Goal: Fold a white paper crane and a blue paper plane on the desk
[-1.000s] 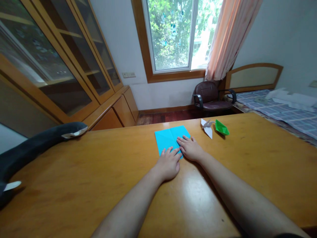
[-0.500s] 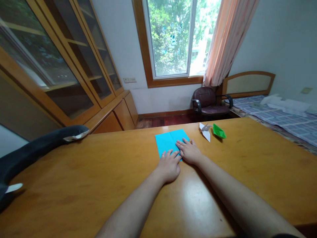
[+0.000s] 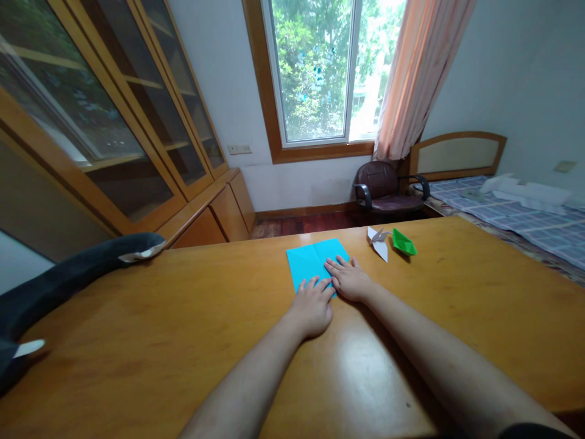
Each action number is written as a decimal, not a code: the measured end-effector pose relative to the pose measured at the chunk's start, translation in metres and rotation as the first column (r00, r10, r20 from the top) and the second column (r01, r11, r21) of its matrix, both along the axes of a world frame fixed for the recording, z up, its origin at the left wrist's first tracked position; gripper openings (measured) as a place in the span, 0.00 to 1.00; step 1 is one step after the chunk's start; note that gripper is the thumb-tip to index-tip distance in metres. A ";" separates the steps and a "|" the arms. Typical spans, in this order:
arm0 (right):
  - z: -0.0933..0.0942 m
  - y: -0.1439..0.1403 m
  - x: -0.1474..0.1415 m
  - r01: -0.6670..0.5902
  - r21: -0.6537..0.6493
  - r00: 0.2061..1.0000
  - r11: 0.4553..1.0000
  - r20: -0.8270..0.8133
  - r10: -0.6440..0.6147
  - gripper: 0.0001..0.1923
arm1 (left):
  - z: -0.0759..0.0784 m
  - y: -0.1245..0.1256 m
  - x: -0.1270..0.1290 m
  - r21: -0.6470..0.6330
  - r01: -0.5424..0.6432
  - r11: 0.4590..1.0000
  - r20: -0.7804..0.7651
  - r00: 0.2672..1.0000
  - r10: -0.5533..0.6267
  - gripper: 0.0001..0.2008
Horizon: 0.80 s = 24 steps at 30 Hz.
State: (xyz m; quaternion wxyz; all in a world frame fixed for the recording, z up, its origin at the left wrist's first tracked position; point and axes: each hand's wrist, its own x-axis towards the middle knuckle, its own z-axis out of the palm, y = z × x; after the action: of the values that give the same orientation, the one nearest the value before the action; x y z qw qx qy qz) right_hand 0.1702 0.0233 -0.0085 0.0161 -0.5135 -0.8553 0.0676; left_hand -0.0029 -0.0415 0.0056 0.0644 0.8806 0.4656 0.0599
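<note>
A sheet of bright blue paper (image 3: 304, 259) lies on the wooden table, with a crease line running down its middle. My left hand (image 3: 313, 309) rests on its near edge, fingers spread and pointing away from me. Flat on the paper's right side is my right hand (image 3: 350, 280), its fingers stretched toward the left. The two hands nearly meet at the paper's near right part, and they cover that corner. Neither hand grips anything. Beyond my right hand are a white folded paper bird (image 3: 378, 242) and a green paper boat (image 3: 404, 242).
A dark plush-looking object with white parts (image 3: 68, 274) lies along the table's left side. Behind the table (image 3: 183, 317) stand a glass-doored cabinet (image 3: 150, 97), a maroon armchair (image 3: 384, 189) and a bed (image 3: 512, 213). A window (image 3: 315, 73) with a pink curtain (image 3: 425, 73) is at the back.
</note>
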 end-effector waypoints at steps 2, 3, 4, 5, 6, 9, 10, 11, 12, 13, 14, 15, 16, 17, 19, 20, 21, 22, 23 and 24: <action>-0.001 0.001 0.001 -0.002 -0.001 1.000 1.000 0.006 0.002 0.29 | 0.001 0.000 0.000 -0.006 -0.002 1.000 -0.002 1.000 0.002 0.25; -0.002 0.001 0.001 -0.004 0.001 1.000 1.000 0.008 0.004 0.29 | 0.002 0.000 0.000 -0.011 -0.003 1.000 -0.004 1.000 0.003 0.25; -0.002 0.002 0.001 -0.007 0.003 1.000 1.000 0.010 0.007 0.29 | 0.002 0.000 0.000 -0.016 -0.005 1.000 -0.006 1.000 0.005 0.25; -0.002 0.002 0.002 -0.009 0.005 1.000 1.000 0.012 0.009 0.29 | 0.003 -0.001 0.000 -0.022 -0.006 1.000 -0.009 1.000 0.006 0.26; -0.002 0.002 0.002 -0.011 0.006 1.000 1.000 0.015 0.011 0.29 | 0.003 -0.001 0.000 -0.027 -0.008 1.000 -0.012 1.000 0.008 0.26; -0.002 0.001 0.002 -0.007 0.007 1.000 1.000 0.021 0.007 0.29 | 0.003 0.000 0.001 -0.036 -0.009 0.999 -0.014 1.000 0.009 0.26; -0.002 0.001 0.001 -0.006 0.010 1.000 1.000 0.020 0.006 0.29 | 0.003 0.000 0.000 -0.034 -0.009 0.999 -0.012 1.000 0.009 0.26; -0.002 0.001 0.001 -0.005 0.012 1.000 1.000 0.017 0.005 0.29 | 0.002 0.000 0.000 -0.029 -0.008 1.000 -0.008 1.000 0.008 0.26; -0.002 0.000 0.001 -0.003 0.015 1.000 1.000 0.013 0.003 0.29 | 0.002 0.000 0.000 -0.023 -0.006 1.000 -0.005 1.000 0.006 0.26; -0.002 0.000 0.001 -0.002 0.017 1.000 1.000 0.009 0.002 0.29 | 0.001 0.000 0.000 -0.017 -0.005 1.000 -0.003 1.000 0.005 0.26; -0.002 0.000 0.001 -0.001 0.018 1.000 1.000 0.005 0.001 0.29 | 0.001 0.000 0.000 -0.012 -0.004 1.000 -0.001 1.000 0.004 0.25; -0.002 0.000 0.001 0.000 0.016 1.000 1.000 0.002 0.000 0.29 | 0.000 0.000 0.000 -0.010 -0.004 1.000 0.000 1.000 0.004 0.26; -0.003 0.001 0.001 0.000 0.013 1.000 1.000 0.001 0.000 0.29 | 0.000 0.000 0.000 -0.011 -0.007 1.000 -0.002 1.000 0.007 0.26; -0.003 0.001 0.001 0.000 0.006 1.000 1.000 0.002 0.000 0.29 | 0.000 0.000 0.000 -0.014 -0.011 1.000 -0.004 1.000 0.011 0.26; -0.003 0.003 0.002 -0.002 -0.012 1.000 1.000 0.004 0.002 0.30 | 0.000 0.000 0.000 -0.020 -0.020 1.000 -0.008 1.000 0.019 0.26; -0.003 0.003 0.002 -0.002 -0.023 1.000 1.000 0.004 0.002 0.30 | -0.001 0.000 0.000 -0.023 -0.022 0.999 -0.010 1.000 0.022 0.26; -0.003 0.005 0.003 -0.001 -0.033 1.000 0.999 0.003 0.001 0.30 | -0.001 0.000 0.000 -0.026 -0.023 0.999 -0.011 1.000 0.023 0.25; -0.003 0.006 0.005 0.003 -0.041 1.000 0.999 0.000 -0.003 0.30 | -0.001 0.000 0.000 -0.027 -0.023 0.999 -0.010 1.000 0.023 0.25; -0.002 0.008 0.007 0.009 -0.048 1.000 0.999 -0.003 -0.009 0.31 | -0.001 0.000 0.000 -0.029 -0.022 0.999 -0.009 1.000 0.022 0.25; -0.002 0.010 0.009 0.017 -0.053 1.000 0.998 -0.006 -0.017 0.32 | -0.001 0.001 0.000 -0.030 -0.022 0.999 -0.008 1.000 0.022 0.24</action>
State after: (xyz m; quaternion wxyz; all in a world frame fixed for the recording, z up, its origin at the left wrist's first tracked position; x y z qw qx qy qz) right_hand 0.1790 0.0334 -0.0106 0.0058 -0.5208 -0.8487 0.0917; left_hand -0.0032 -0.0409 0.0044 0.0753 0.8745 0.4765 0.0502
